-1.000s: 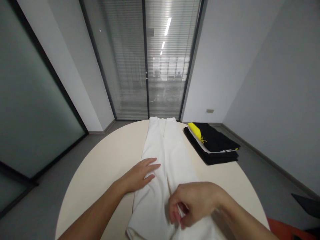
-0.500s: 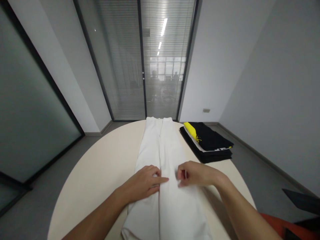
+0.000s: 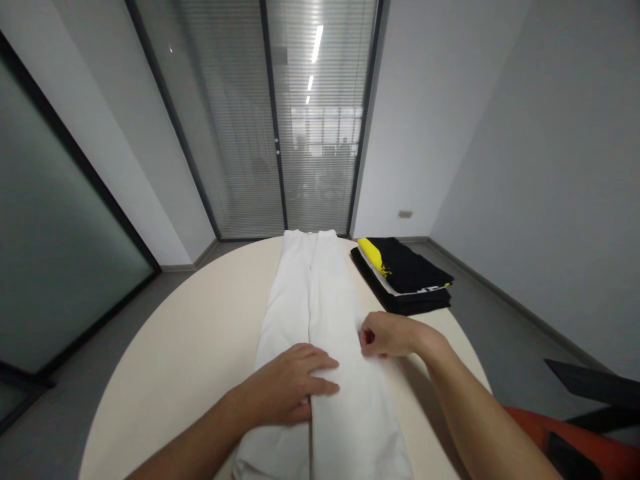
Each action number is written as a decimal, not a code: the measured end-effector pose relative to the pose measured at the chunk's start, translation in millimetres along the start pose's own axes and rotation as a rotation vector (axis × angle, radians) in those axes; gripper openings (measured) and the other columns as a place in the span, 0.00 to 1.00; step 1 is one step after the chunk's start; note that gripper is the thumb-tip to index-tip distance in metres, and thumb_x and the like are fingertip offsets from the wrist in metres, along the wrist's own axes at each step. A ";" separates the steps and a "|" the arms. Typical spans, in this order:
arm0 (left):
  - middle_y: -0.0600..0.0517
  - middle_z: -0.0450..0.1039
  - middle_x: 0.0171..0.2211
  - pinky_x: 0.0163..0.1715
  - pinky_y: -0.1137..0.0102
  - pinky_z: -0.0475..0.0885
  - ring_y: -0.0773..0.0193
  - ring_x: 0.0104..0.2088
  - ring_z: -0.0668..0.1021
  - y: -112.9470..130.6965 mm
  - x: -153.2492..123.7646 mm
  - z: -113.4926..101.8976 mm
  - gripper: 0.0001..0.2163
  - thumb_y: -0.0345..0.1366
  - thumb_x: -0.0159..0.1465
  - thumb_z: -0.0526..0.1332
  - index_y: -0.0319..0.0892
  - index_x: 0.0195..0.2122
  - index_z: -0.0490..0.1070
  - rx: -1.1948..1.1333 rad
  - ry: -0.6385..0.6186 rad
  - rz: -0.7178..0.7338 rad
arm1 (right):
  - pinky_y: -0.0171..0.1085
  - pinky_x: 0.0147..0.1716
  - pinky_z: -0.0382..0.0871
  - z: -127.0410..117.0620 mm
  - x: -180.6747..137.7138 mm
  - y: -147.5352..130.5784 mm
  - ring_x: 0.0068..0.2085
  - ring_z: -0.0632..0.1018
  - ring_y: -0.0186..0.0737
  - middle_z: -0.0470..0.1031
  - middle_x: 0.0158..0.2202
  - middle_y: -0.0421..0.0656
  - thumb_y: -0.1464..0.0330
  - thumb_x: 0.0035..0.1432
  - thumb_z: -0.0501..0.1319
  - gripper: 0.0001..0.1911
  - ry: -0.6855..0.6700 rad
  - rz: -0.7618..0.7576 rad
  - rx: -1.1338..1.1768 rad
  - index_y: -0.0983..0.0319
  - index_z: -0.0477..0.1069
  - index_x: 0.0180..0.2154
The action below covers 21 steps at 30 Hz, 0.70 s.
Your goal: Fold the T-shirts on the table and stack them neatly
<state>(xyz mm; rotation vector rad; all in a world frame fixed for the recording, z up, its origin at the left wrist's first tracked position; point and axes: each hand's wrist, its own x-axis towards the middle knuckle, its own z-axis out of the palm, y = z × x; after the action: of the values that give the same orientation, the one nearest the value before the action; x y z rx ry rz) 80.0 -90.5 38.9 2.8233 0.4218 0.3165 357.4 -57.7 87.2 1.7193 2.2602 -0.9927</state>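
Observation:
A long white garment (image 3: 333, 293) lies on the round table, its two sides meeting along a seam-like line down the middle. My left hand (image 3: 295, 383) rests flat on it across that line, fingers stretched out and slightly spread. At the garment's right edge is my right hand (image 3: 387, 335), its fingers curled in a pinch on the cloth; the fingertips are partly hidden. Near the bottom of the view the cloth's left corner is loosely creased.
A stack of folded dark clothes (image 3: 407, 273), with yellow and white parts showing, sits at the right of the pale round table (image 3: 200, 347). An orange-and-black chair (image 3: 545, 433) stands at the lower right. Beyond the table is a glass partition with blinds (image 3: 320, 180).
My right hand has moved outward from above the cloth to its right edge. My left hand has flattened, with more fingers extended over the middle line. The view has shifted slightly.

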 end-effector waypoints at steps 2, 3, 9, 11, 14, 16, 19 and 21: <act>0.45 0.62 0.67 0.65 0.47 0.58 0.47 0.65 0.65 -2.2 -2.3 4.1 0.26 0.32 0.61 0.64 0.51 0.61 0.68 0.000 -0.031 -0.074 | 0.32 0.25 0.63 0.3 1.0 4.1 0.26 0.76 0.37 0.77 0.23 0.41 0.68 0.48 0.63 0.07 -0.020 -0.015 0.007 0.63 0.79 0.30; 0.44 0.56 0.70 0.66 0.44 0.55 0.44 0.68 0.60 -2.9 -3.3 5.1 0.30 0.32 0.60 0.64 0.52 0.64 0.64 0.004 -0.049 -0.118 | 0.32 0.25 0.63 0.2 1.7 5.9 0.26 0.76 0.37 0.77 0.24 0.42 0.68 0.48 0.63 0.07 -0.029 -0.019 0.007 0.63 0.78 0.30; 0.45 0.44 0.73 0.66 0.38 0.48 0.41 0.72 0.49 -5.7 -4.5 0.7 0.37 0.35 0.60 0.66 0.56 0.70 0.54 -0.030 -0.151 -0.203 | 0.42 0.47 0.71 1.6 10.3 11.7 0.47 0.79 0.51 0.79 0.48 0.53 0.56 0.53 0.68 0.28 0.256 -0.115 -0.087 0.65 0.76 0.51; 0.46 0.44 0.73 0.66 0.38 0.48 0.41 0.72 0.49 -7.5 -4.5 0.4 0.37 0.36 0.60 0.66 0.57 0.70 0.53 -0.043 -0.150 -0.195 | 0.48 0.61 0.61 4.9 16.0 13.0 0.62 0.69 0.58 0.67 0.63 0.59 0.49 0.55 0.66 0.39 0.369 -0.177 -0.139 0.65 0.68 0.62; 0.47 0.43 0.73 0.67 0.39 0.47 0.41 0.72 0.49 -11.9 -6.0 2.0 0.37 0.38 0.61 0.66 0.57 0.70 0.53 -0.061 -0.151 -0.189 | 0.51 0.67 0.49 14.0 26.7 14.6 0.71 0.53 0.60 0.51 0.71 0.60 0.43 0.61 0.57 0.45 0.316 -0.189 -0.143 0.66 0.57 0.69; 0.48 0.43 0.73 0.67 0.39 0.47 0.42 0.72 0.48 -16.4 -7.9 2.2 0.37 0.37 0.62 0.66 0.57 0.70 0.53 -0.076 -0.153 -0.189 | 0.52 0.68 0.47 21.4 34.6 14.2 0.72 0.50 0.60 0.48 0.72 0.60 0.43 0.64 0.53 0.45 0.295 -0.175 -0.138 0.66 0.54 0.70; 0.49 0.43 0.73 0.67 0.40 0.46 0.43 0.72 0.48 -26.3 -11.2 -1.7 0.36 0.35 0.61 0.65 0.57 0.70 0.55 -0.103 -0.142 -0.191 | 0.55 0.67 0.45 31.5 47.3 10.9 0.72 0.48 0.61 0.47 0.72 0.58 0.44 0.66 0.51 0.42 0.347 -0.166 -0.152 0.64 0.53 0.70; 0.49 0.44 0.73 0.68 0.40 0.46 0.43 0.72 0.48 -33.3 -12.6 -6.6 0.35 0.35 0.60 0.65 0.56 0.69 0.57 -0.121 -0.149 -0.209 | 0.57 0.67 0.44 36.1 55.7 8.2 0.72 0.47 0.61 0.45 0.73 0.58 0.45 0.67 0.49 0.41 0.380 -0.155 -0.157 0.62 0.52 0.71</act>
<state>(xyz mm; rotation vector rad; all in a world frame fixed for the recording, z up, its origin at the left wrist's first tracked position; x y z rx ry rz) 58.1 -62.2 33.2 2.6338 0.6356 0.0851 335.8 -32.0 29.4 1.8126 2.6539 -0.5240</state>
